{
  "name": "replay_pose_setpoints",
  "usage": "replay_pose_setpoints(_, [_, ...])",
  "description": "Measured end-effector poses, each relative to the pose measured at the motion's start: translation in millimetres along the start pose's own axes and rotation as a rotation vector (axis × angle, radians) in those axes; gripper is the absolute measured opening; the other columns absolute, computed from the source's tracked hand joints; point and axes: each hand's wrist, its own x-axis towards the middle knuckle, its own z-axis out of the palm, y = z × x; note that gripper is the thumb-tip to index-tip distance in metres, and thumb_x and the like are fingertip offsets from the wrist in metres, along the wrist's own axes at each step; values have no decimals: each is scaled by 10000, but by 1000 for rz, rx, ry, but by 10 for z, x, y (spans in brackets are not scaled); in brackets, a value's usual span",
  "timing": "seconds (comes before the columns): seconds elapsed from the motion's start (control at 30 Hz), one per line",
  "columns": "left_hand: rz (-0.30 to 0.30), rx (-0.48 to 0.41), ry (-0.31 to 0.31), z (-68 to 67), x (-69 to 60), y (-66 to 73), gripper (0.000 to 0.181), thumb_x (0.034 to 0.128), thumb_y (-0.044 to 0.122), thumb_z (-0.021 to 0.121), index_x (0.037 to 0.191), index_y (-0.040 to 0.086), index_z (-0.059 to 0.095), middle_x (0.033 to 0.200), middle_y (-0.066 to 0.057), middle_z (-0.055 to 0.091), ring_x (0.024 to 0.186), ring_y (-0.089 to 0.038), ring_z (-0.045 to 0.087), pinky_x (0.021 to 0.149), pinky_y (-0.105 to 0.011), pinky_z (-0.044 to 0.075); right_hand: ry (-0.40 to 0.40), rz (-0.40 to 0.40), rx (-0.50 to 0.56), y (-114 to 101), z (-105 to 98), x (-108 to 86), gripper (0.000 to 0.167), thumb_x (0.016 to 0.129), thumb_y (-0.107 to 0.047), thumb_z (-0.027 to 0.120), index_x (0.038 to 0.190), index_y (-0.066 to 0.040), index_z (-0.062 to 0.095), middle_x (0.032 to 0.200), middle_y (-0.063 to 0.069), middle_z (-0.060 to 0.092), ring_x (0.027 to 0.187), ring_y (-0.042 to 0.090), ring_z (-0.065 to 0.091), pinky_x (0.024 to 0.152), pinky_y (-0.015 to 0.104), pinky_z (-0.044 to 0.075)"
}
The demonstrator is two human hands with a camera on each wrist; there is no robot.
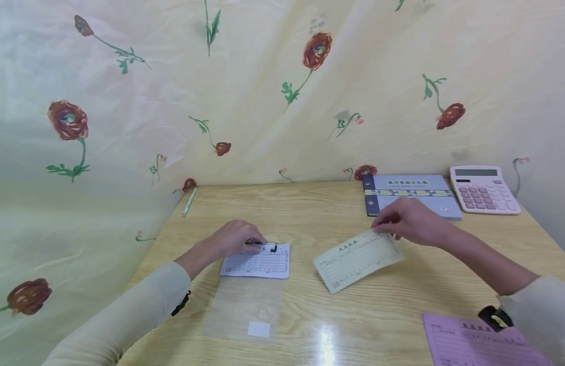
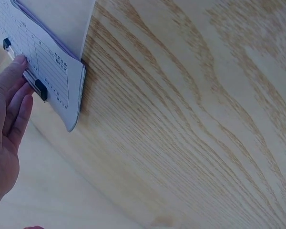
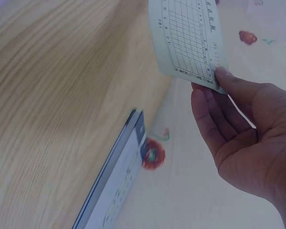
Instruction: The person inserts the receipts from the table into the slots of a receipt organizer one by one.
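My left hand (image 1: pixel 234 239) pinches a stack of printed white forms (image 1: pixel 269 264) at its top edge, where a clip (image 2: pixel 38 88) with black ends sits. In the left wrist view the thumb lies on the front at the clip and the other fingers are behind. A clear plastic sheet (image 1: pixel 241 302) with a white label lies below the stack. My right hand (image 1: pixel 412 221) pinches a pale green printed form (image 1: pixel 355 259) by its upper right corner, thumb in front. That form is tilted and looks raised off the table in the right wrist view.
A blue ledger book (image 1: pixel 408 185) and a pink calculator (image 1: pixel 485 188) lie at the back right. Near the right forearm is a purple form (image 1: pixel 474 343), partly under the sleeve. A light-coloured pen (image 1: pixel 189 201) lies at the back left. Flowered cloth (image 1: pixel 264 91) hangs behind the table.
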Motion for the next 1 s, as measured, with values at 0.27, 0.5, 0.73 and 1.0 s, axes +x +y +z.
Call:
replay_pose_setpoints(0.27, [4,20,-6,-10,9,13,266,910,232,865,1164,158,833,1054,41,795,862,-26,686,780,-258,571,-27,-24,125,-218,360,394,84,969,-67,767,1014,-23,823,881,36,777,671,168,667,586,360,602])
replay_pose_setpoints(0.5, [25,9,-4,-14,22,21,267,898,212,873,1154,145,834,1035,29,798,781,-7,633,721,-237,548,-89,30,227,-309,712,667,94,967,-52,761,1023,4,812,839,60,767,630,177,673,602,453,622])
replay_pose_setpoints(0.73, [43,10,3,-25,31,27,261,897,209,872,1146,141,835,1008,28,794,731,-4,577,686,-226,514,-116,86,265,-387,975,834,80,974,-40,754,1009,-4,816,838,60,761,618,177,658,613,438,622])
replay_pose_setpoints(1.0, [30,5,-2,-43,14,29,256,900,213,867,1139,128,834,1007,17,794,755,-10,616,705,-228,532,-88,163,264,-485,1314,983,66,961,-53,777,1000,-25,822,817,39,743,619,158,638,561,291,560])
